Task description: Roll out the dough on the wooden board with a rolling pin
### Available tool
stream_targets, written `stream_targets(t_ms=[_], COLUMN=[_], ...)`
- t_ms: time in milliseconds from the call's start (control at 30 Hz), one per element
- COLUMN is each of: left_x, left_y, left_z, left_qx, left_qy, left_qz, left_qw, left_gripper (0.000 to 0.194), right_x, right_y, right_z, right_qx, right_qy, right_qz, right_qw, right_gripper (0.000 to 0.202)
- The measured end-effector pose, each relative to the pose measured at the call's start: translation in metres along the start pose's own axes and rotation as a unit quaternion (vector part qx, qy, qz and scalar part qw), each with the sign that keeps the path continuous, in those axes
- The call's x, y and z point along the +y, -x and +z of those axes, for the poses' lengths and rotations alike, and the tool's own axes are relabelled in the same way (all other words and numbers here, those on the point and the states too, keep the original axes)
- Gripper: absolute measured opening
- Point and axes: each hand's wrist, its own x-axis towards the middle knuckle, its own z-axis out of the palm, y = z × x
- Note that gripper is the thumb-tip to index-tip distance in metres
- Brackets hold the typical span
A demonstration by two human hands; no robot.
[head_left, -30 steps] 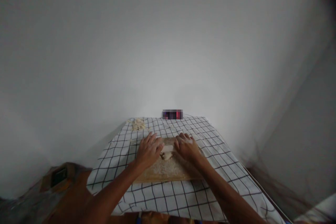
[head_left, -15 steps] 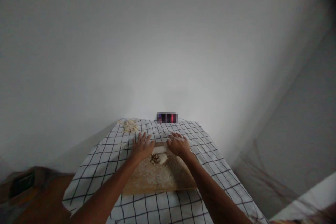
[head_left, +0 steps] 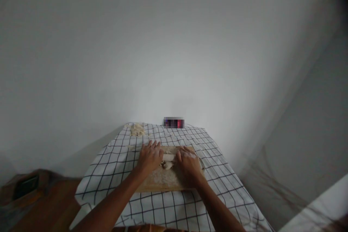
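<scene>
I see my left hand (head_left: 149, 156) and right hand (head_left: 188, 162) lying flat and open, palms pressing on a pale rolling pin (head_left: 168, 157) across the floured wooden board (head_left: 160, 181) on the checked cloth covering the bench (head_left: 174, 210). A small dough piece (head_left: 167, 165) sits just under the pin, only partly flattened I judge. A heap of finished-looking pieces (head_left: 136, 129) waits at the far left corner.

Open checked cloth (head_left: 174, 206) around the floured board (head_left: 160, 183)
</scene>
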Motion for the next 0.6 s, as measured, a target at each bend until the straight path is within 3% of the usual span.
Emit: stream_targets(t_ms=[233, 467, 600], left_x=[0.001, 0.002, 0.003], left_y=[0.027, 0.045, 0.044], left_z=[-0.002, 0.000, -0.003], left_qx=[0.019, 0.010, 0.008], left_qy=[0.023, 0.048, 0.056], left_qz=[0.029, 0.003, 0.011], left_qw=[0.999, 0.999, 0.998], left_gripper=[0.049, 0.055, 0.054], right_x=[-0.012, -0.010, -0.006], right_y=[0.018, 0.030, 0.029], right_z=[-0.008, 0.007, 0.011], right_qx=[0.040, 0.059, 0.058], right_qy=[-0.038, -0.045, -0.041], right_qz=[0.031, 0.053, 0.037], right_qw=[0.998, 0.996, 0.997], right_gripper=[0.042, 0.036, 0.041])
